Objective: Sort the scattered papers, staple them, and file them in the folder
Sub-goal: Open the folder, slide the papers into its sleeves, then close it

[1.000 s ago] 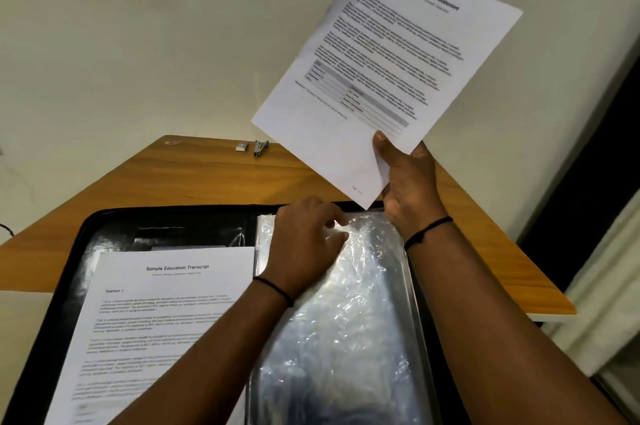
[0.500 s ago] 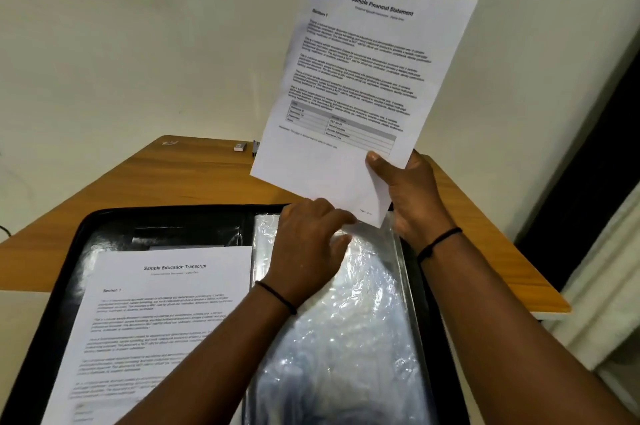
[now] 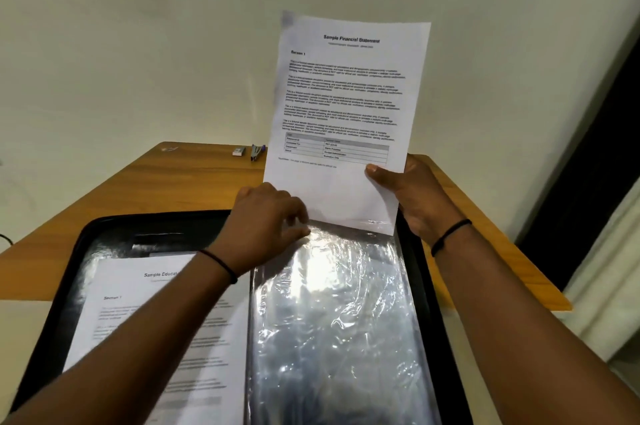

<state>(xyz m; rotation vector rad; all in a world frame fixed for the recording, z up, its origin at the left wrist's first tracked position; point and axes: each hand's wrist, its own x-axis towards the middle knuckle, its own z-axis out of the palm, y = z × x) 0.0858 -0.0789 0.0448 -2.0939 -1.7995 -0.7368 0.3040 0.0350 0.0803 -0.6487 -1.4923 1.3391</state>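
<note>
The wooden desk (image 3: 166, 189) fills the middle of the view, against a pale wall. On it, at 6 o'clock, lies the open black folder (image 3: 90, 234), reaching off the near edge. Its right half is a crinkled clear sleeve (image 3: 332, 320); its left half holds a printed transcript (image 3: 138, 314), lying flat and partly covered by the left forearm.

Above the sleeve, toward 12 o'clock, the statement (image 3: 346, 95) stands nearly upright, its lower edge at the sleeve's top opening; whether it has entered the sleeve cannot be told.

The right hand (image 3: 412, 196), at 3 o'clock from the sheet's lower part, grasps the statement's right edge, thumb on the front, fingers behind. The left hand (image 3: 266, 224), at the sleeve's top left corner, has curled fingers pinching the plastic there, just beside the sheet's lower left corner.

At the desk's far edge, toward 11 o'clock from the hands, a small stapler (image 3: 257, 152) lies just right of a staple box (image 3: 238, 151), the two close but apart.
</note>
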